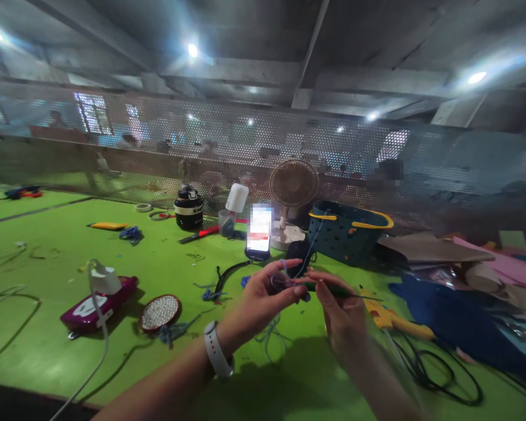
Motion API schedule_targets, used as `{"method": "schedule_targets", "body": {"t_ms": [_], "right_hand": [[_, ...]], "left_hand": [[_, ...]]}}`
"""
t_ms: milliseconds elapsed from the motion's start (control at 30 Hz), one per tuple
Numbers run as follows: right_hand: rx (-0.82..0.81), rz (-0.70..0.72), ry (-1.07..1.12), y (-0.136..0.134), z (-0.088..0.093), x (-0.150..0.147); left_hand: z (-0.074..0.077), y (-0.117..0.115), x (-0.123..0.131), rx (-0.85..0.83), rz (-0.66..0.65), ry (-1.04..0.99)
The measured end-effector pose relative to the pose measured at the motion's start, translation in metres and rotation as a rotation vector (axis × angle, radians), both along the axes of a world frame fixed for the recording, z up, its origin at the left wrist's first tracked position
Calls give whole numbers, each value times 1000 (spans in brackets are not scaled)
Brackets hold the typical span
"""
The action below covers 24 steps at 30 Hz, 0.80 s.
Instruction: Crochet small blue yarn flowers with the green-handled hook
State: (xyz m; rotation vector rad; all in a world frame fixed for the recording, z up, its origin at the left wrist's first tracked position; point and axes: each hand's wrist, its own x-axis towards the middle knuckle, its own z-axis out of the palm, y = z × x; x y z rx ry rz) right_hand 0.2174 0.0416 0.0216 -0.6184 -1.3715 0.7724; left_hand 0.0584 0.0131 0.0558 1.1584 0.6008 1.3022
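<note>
Near the middle of the view, my left hand point(258, 298) has its fingers closed on a small piece of purple-blue yarn work point(280, 283), with a strand looped over the index finger. A white watch band circles that wrist. My right hand point(344, 318) pinches a thin crochet hook point(333, 289) with a green handle, its front end close to the yarn work. The two hands' fingertips are nearly touching. A pale blue strand point(314, 242) runs from the hands up to the rim of the dark blue basket point(348, 234). Loose yarn tails hang below my left hand.
On the green table point(158, 362) stand a lit phone point(259, 231), a fan point(293, 184) and a black jar point(189, 209). A purple power bank point(99, 307) and round studded disc point(160, 313) lie left. At right are a yellow glue gun point(394, 321), black cable and blue cloth point(460, 327).
</note>
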Motion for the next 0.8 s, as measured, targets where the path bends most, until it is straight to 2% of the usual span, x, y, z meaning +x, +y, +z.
{"method": "schedule_targets", "body": {"t_ms": [200, 367, 467, 567, 667, 800], "right_hand": [[-80, 69, 55, 3, -2, 1], [-298, 253, 121, -4, 8, -5], [-375, 296, 87, -10, 13, -8], [-400, 284, 53, -12, 13, -7], [-393, 230, 26, -9, 13, -6], [-359, 179, 34, -9, 16, -7]], "left_hand": [[-4, 0, 2, 237, 104, 173], [-13, 1, 4, 343, 270, 277], [-16, 3, 3, 417, 343, 327], [-18, 4, 1, 481, 341, 355], [-16, 3, -1, 520, 275, 370], [-13, 0, -1, 390, 196, 290]]}}
